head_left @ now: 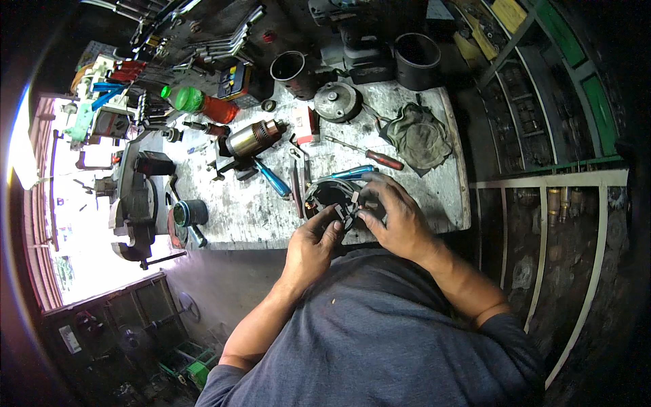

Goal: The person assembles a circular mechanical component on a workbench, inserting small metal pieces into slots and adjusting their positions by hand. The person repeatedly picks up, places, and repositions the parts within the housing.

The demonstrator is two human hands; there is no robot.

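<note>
Your left hand (313, 245) and right hand (399, 216) are pinching small parts (354, 197) at the round housing (311, 195), likely for fine control.

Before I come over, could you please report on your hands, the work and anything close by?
Left hand and right hand at dark round housing, among small parts, grip unclear. Housing at bench's front edge. Blue-handled tool just beyond it.
</note>
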